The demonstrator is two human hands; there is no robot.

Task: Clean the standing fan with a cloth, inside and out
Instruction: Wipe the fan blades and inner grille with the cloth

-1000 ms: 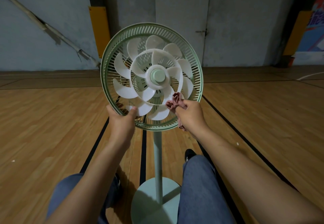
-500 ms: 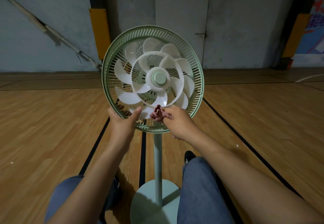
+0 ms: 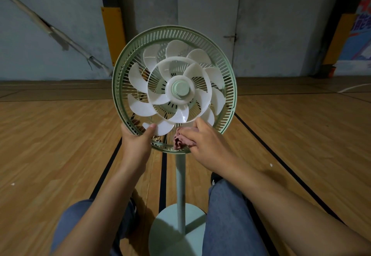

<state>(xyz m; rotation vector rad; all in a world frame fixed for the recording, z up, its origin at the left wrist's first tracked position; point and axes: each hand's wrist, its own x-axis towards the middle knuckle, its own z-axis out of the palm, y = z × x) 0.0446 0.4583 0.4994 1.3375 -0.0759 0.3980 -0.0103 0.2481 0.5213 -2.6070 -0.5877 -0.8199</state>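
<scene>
A: Since a second ago the right hand (image 3: 208, 145) has slid from the lower right blades down to the bottom rim of the fan (image 3: 174, 89); blades turned a little.

B: Grip?

A: Right fingers closed on a bunched pink cloth (image 3: 179, 139), pressed against the lower grille ring. Left hand (image 3: 137, 143) clasps the rim at lower left, thumb resting on a white blade (image 3: 160, 128).

B: Fan position?

A: Upright, front cover off, blades exposed. Pole (image 3: 180, 191) drops to a round base (image 3: 172, 233) between the person's knees, on a wooden floor (image 3: 60, 155).
</scene>
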